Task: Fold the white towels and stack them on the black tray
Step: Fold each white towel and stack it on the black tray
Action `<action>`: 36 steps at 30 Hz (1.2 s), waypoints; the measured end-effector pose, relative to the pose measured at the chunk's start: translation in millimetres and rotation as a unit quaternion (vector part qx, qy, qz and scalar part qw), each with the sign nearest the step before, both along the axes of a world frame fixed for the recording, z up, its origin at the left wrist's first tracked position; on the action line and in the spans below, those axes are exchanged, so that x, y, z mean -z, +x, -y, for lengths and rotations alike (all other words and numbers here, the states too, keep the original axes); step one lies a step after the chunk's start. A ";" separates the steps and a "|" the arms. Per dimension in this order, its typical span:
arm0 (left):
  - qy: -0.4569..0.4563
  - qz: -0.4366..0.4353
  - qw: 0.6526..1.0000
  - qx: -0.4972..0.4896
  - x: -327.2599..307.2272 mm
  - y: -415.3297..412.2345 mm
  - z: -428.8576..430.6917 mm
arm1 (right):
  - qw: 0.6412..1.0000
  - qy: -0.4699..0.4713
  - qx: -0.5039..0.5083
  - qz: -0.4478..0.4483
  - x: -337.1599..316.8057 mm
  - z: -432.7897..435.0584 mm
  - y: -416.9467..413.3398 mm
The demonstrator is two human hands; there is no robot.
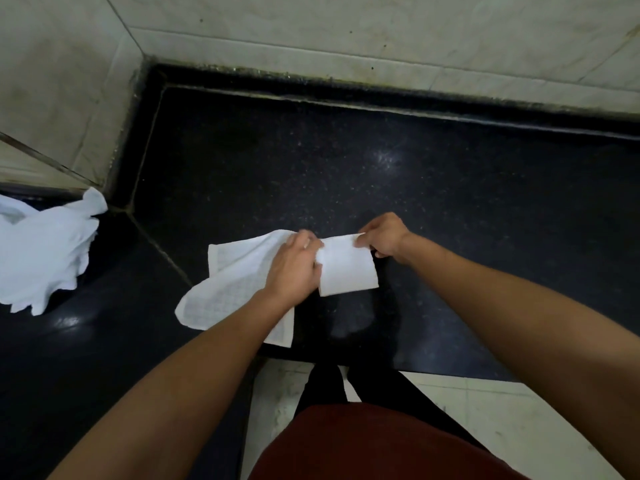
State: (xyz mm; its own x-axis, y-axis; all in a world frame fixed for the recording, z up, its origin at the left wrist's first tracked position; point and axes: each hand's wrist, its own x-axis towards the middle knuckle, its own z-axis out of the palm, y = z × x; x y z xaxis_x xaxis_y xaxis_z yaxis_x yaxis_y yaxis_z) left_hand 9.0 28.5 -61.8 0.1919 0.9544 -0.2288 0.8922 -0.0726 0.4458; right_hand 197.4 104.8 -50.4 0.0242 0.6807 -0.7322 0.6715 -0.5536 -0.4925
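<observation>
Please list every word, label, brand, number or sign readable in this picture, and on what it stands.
None: no readable text anywhere.
The towel being folded shows only a woven grid pattern; the heap of towels, black counter and wall tiles carry no writing.

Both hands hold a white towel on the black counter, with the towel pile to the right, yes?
No: the head view shows the towel pile on the left. The left hand and right hand do hold the white towel on the black counter.
</observation>
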 end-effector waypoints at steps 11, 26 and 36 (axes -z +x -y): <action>-0.191 0.084 0.976 0.058 -49.2 57.9 -47.6 | 0.977 0.173 -0.123 0.035 -67.4 46.9 66.4; 0.031 -0.002 0.957 0.287 -144.9 311.6 34.4 | 0.953 0.251 -0.015 0.171 -147.0 196.9 302.9; 0.099 -0.011 0.876 0.472 -182.9 546.4 125.0 | 0.934 0.248 0.142 0.213 -179.9 347.9 498.8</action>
State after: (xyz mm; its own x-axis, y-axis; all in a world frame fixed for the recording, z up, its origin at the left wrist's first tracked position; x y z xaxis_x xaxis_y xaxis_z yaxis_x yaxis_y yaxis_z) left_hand 555.5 -96.4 121.1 0.9146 0.3941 -0.0904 0.4012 -0.8567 0.3243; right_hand 696.1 -243.1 129.5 0.4729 0.8555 -0.2109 0.7256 -0.5139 -0.4576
